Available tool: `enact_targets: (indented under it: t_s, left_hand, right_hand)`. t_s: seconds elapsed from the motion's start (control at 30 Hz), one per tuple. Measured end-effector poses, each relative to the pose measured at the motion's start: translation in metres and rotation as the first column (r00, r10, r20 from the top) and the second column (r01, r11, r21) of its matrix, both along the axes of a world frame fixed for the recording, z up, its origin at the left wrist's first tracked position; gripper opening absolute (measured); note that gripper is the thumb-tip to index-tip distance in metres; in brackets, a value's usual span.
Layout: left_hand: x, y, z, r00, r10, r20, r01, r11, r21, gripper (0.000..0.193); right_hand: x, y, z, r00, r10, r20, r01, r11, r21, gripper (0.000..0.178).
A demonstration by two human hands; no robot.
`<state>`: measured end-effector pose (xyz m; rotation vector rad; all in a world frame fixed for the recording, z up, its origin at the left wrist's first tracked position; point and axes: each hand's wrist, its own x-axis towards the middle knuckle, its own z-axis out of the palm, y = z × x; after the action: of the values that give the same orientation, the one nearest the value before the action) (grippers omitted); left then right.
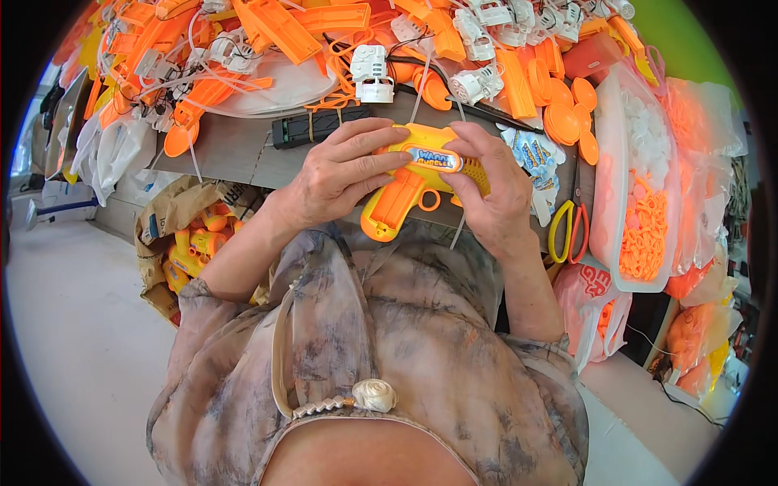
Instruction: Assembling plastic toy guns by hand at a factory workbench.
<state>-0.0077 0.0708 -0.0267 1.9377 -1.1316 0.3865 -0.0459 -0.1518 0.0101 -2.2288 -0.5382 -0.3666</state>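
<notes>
both hands, left hand and right hand, grip an orange-yellow toy gun, seemingly above the table.

Bright even daylight, soft shadows, sharp centre, strong fisheye bending, black vignette corners

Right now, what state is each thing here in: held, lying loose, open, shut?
Toy gun: held in both hands, grip pointing toward the person.
Left hand: closed around the gun's rear, fingers on top.
Right hand: wrapped over the gun's front end.
Scissors: lying on the table, blades shut.
Clear tub: open, holding orange and white small parts.
Paper bag: open on the floor, holding yellow-orange pieces.
</notes>
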Motion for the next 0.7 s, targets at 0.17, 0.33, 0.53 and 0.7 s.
enact_targets:
  t_s: [0.17, 0.33, 0.53, 0.7]
  left_hand:
    - [0.0000, -0.0001, -0.0010, 1.000, 0.006, 0.015, -0.007, 1.000, 0.011, 0.035]
    - [-0.0017, -0.0009, 0.0002, 1.000, 0.001, 0.024, -0.001, 1.000, 0.012, 0.036]
    - [-0.0040, -0.0029, 0.0007, 0.997, 0.014, 0.074, -0.021, 0.995, 0.098, 0.042]
    - [-0.0048, -0.0032, 0.0002, 0.991, 0.007, 0.130, -0.028, 0.987, 0.158, 0.046]
  right_hand:
    - [-0.0001, 0.0048, -0.0033, 0.999, -0.026, 0.038, 0.025, 1.000, 0.015, 0.049]
    - [-0.0025, 0.0038, -0.0041, 0.999, -0.028, 0.043, 0.027, 1.000, 0.002, 0.050]
    - [-0.0020, 0.0038, -0.0043, 0.997, -0.014, 0.079, 0.015, 1.000, -0.013, 0.050]
    - [-0.0064, 0.0003, -0.0041, 0.995, -0.014, 0.103, 0.022, 0.997, -0.075, 0.049]
